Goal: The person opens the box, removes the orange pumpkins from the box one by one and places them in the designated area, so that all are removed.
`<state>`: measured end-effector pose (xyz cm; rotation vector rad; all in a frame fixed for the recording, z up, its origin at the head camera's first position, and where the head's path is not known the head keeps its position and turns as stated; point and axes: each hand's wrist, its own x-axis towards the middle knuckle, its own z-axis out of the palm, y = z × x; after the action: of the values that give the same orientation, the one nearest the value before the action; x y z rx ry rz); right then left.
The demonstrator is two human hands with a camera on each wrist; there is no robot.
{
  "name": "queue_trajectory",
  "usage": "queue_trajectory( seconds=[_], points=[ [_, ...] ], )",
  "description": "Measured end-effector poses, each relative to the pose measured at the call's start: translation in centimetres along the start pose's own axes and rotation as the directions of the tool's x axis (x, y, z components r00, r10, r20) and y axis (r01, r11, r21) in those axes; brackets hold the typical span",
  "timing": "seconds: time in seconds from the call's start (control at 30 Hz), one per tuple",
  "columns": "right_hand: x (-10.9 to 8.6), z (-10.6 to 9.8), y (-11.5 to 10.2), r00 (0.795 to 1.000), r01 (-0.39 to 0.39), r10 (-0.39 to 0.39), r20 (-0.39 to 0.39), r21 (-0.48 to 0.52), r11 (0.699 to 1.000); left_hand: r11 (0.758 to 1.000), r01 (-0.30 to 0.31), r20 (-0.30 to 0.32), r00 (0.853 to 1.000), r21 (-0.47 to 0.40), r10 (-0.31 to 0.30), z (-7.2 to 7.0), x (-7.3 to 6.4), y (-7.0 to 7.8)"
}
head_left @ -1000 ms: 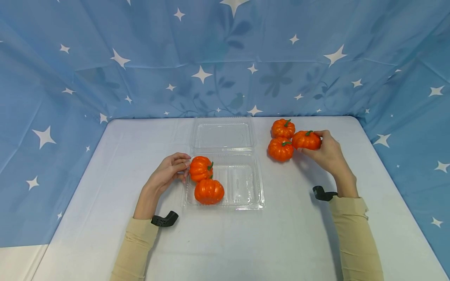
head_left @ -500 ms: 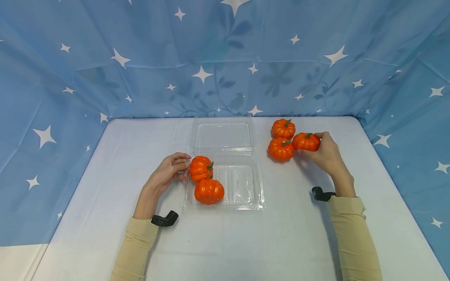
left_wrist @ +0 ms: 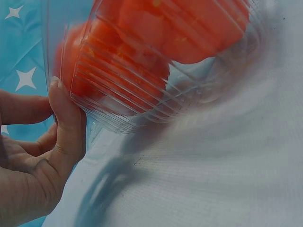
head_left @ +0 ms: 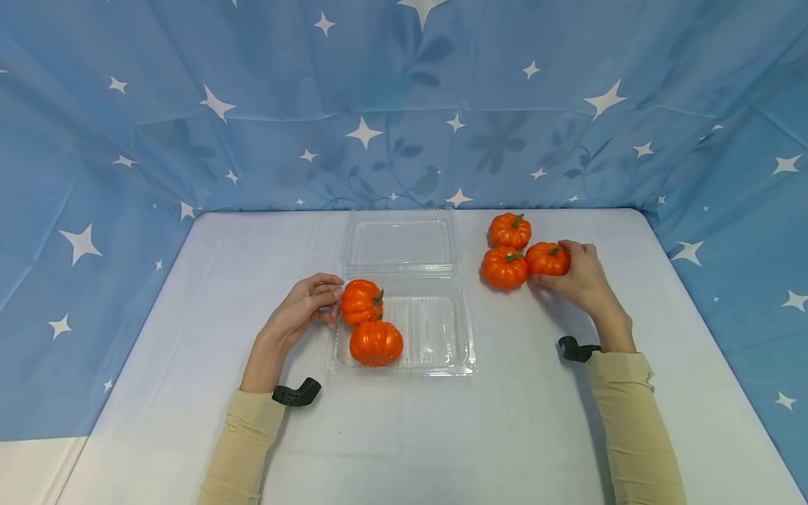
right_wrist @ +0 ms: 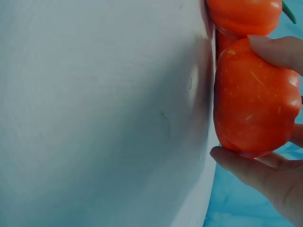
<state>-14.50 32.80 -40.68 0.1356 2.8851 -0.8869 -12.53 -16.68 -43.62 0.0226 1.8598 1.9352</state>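
My right hand (head_left: 583, 278) grips a small orange pumpkin (head_left: 546, 259), thumb on one side and fingers on the other. In the right wrist view this pumpkin (right_wrist: 255, 99) stands at the table surface. Two more pumpkins, a front one (head_left: 503, 268) and a back one (head_left: 509, 231), sit just left of it. A clear plastic clamshell box (head_left: 435, 330) lies opened out mid-table. Two pumpkins, an upper one (head_left: 361, 303) and a lower one (head_left: 376, 344), are in its left half. My left hand (head_left: 306, 305) pinches the box's left rim between thumb and finger, as the left wrist view shows.
The box's clear lid (head_left: 400, 242) lies flat behind it, towards the table's back edge. White cloth covers the table (head_left: 404, 435). A blue curtain (head_left: 265, 105) with white stars hangs behind and at both sides.
The pumpkin in my right hand has shifted slightly nearer and lower, its stem turning a little. The right forearm has drifted slightly left. My left hand has stayed on the box rim.
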Motion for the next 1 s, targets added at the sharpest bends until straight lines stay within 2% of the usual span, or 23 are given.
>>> queue_trajectory(
  seconds=[0.27,0.67,1.0],
  points=[
    [0.09,0.27,0.20,1.000,0.005,-0.005,0.011,0.017,1.000,1.000,-0.010,0.010,1.000,0.013,0.010,-0.04,0.06,-0.02],
    [0.70,0.53,0.16,0.998,-0.050,0.048,0.047,0.049,0.998,1.000,-0.004,0.007,1.000,0.015,0.004,-0.11,0.06,-0.05],
    [0.61,0.74,0.04,0.998,-0.044,0.043,0.050,0.010,0.999,1.000,-0.004,0.002,1.000,0.022,0.004,-0.14,0.08,-0.06]
  ],
)
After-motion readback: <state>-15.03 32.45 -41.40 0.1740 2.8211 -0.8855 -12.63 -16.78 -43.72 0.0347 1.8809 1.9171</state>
